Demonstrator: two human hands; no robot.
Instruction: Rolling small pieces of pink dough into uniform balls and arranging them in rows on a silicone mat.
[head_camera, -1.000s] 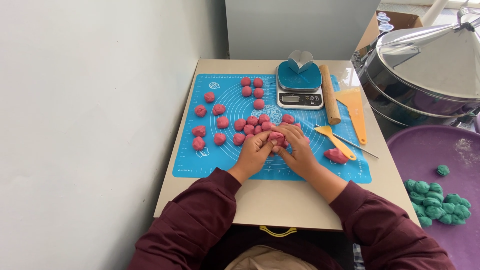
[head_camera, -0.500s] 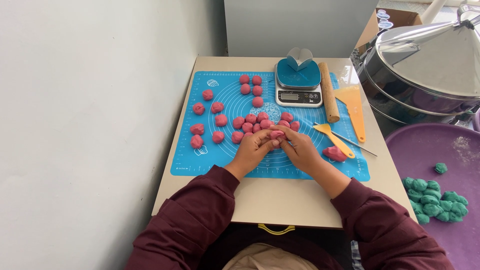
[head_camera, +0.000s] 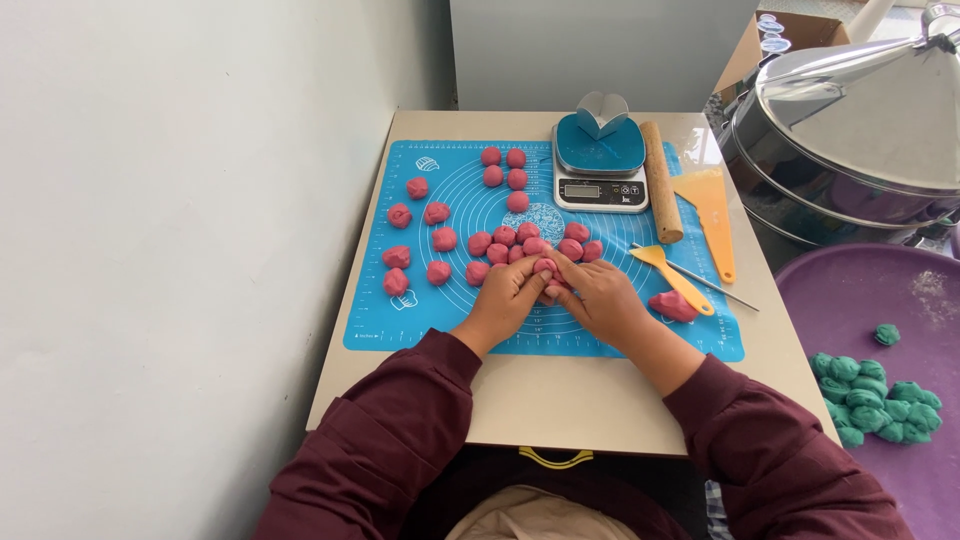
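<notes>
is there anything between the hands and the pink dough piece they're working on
Nothing visible does. The left hand and right hand already meet around the pink dough piece over the blue mat, fingertips touching it. The cluster of pink balls lies just beyond the fingers, not between hands and dough.

two hands (head_camera: 560, 298), one scale (head_camera: 598, 165), two scrapers (head_camera: 712, 215)

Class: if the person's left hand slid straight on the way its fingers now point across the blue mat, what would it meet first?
Probably the left hand would meet the cluster of pink dough balls just beyond its fingertips.
</notes>
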